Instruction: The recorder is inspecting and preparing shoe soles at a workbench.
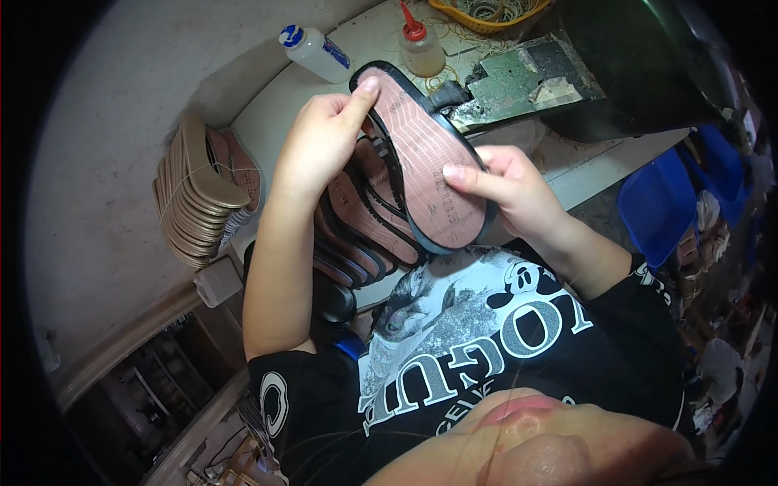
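A sandal insole with a pink underside and a raised black edge is held up at a slant in front of my chest. At its upper narrow end, my left hand pinches it, thumb on the pink face. My right hand grips the lower right edge, with the thumb laid on the pink face and the fingers behind. A short black strap-like piece sticks out beside its right edge. Below and behind, a row of similar black-edged pink insoles leans together on the table, partly hidden by my left arm.
Against the wall stands a bundle of tan insoles tied with a band. Farther back are a white bottle with a blue cap, a red-tipped squeeze bottle, a yellow basket and a worn green board. Blue plastic shows at right.
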Motion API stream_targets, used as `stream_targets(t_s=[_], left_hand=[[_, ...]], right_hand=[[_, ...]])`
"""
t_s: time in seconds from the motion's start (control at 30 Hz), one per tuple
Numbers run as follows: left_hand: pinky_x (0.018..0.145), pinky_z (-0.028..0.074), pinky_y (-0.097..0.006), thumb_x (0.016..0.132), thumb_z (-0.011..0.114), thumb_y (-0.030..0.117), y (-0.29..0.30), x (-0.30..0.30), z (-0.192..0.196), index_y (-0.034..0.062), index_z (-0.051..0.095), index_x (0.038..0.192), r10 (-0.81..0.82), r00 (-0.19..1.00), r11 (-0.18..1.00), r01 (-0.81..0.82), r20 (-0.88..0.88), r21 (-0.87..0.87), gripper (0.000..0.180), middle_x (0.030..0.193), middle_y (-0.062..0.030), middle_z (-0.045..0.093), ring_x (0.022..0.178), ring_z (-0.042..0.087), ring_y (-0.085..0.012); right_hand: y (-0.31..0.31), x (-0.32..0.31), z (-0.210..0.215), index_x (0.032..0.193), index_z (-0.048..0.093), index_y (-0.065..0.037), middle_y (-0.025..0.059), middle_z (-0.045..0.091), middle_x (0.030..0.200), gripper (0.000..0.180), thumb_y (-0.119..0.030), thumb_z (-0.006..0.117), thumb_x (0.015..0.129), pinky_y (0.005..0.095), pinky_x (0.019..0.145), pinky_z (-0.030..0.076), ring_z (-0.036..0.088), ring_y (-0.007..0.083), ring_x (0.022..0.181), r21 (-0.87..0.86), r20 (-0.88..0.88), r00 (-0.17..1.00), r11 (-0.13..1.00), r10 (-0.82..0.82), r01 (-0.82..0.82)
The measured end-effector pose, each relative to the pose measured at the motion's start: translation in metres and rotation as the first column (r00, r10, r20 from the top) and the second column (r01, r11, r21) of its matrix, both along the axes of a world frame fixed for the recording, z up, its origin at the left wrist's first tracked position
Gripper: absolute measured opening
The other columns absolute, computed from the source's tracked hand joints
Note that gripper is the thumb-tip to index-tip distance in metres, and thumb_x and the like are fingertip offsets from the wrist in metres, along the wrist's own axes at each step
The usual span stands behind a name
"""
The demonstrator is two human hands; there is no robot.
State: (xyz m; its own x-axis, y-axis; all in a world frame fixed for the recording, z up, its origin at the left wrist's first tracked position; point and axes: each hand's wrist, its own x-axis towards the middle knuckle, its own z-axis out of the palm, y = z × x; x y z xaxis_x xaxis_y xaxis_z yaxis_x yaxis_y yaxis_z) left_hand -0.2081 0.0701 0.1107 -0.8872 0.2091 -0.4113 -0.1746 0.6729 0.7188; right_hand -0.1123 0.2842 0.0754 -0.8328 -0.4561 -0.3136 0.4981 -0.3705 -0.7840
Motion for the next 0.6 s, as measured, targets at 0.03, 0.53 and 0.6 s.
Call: stream_targets(t_s=[0.03,0.53,0.6], left_hand=[[0.056,0.042,-0.027,0.088,0.056,0.054,-0.004,0.003,-0.009,-0.0004,0.064,0.068,0.035,0.99,0.999,-0.033,-0.14,0.019,0.059,0.06,-0.0051,0.057,0.058,0.053,-0.0111],[0.09,0.046,-0.03,0.072,0.08,0.027,0.004,0.02,0.0,-0.0106,0.052,0.116,0.08,0.952,0.841,-0.224,0.295,0.493,0.064,0.106,-0.0163,0.063,0.096,0.062,-0.0205],[0.092,0.044,-0.031,0.071,0.081,0.03,0.003,0.016,-0.001,-0.0123,0.051,0.118,0.086,0.945,0.88,-0.22,0.314,0.421,0.07,0.107,-0.0181,0.062,0.098,0.061,-0.0219]], right_hand=[[-0.004,-0.003,0.0,0.098,0.067,0.003,0.0057,0.068,0.091,0.025,-0.02,0.063,0.091,0.023,0.075,0.049,0.062,0.0079,0.081,-0.034,-0.008,1.0,0.999,-0.025,0.025],[-0.017,0.024,-0.001,0.112,0.057,0.002,0.0125,0.068,0.094,0.03,-0.018,0.063,0.09,0.0247,0.069,0.054,0.068,0.0157,0.078,-0.025,0.179,0.981,0.997,0.078,-0.074],[-0.021,0.023,0.001,0.11,0.058,0.002,0.0122,0.068,0.09,0.028,-0.019,0.063,0.09,0.0241,0.068,0.054,0.068,0.0154,0.076,-0.035,0.177,0.983,0.999,0.045,-0.039]])
